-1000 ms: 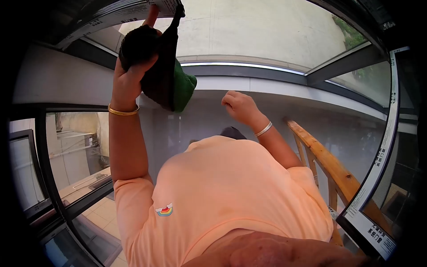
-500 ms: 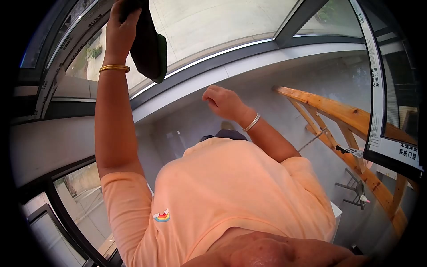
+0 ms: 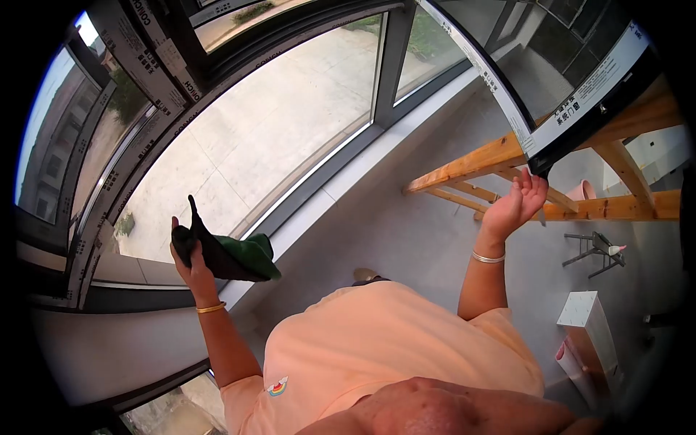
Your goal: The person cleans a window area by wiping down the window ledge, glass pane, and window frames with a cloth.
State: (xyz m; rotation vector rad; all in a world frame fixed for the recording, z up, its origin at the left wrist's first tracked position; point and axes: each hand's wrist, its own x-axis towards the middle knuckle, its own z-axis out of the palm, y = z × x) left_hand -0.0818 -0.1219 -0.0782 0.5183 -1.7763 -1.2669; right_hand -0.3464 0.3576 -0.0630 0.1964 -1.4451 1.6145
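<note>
My left hand (image 3: 194, 268), with a gold bracelet at the wrist, is closed round a black and green cloth (image 3: 243, 257). The cloth hangs out to the right of the fingers, in front of the window glass (image 3: 217, 159). On the other side, my right hand (image 3: 515, 206) is raised with its palm up and its fingers stretched out. Its fingertips are at the lower corner of an open window sash (image 3: 580, 109) with a printed white strip; whether they press on it I cannot tell.
A wooden ladder (image 3: 471, 163) stands behind the sash. Beyond it are a small dark stool (image 3: 596, 248) and a white-topped box (image 3: 580, 308) on the grey floor (image 3: 435, 254). A white sill (image 3: 326, 196) runs under the window. Taped frames (image 3: 127, 163) rise at the left.
The view has turned toward the right. My left hand, still holding the cloth, shows lower in view. My right hand has moved right to the sash corner, and its curled fingers have opened.
</note>
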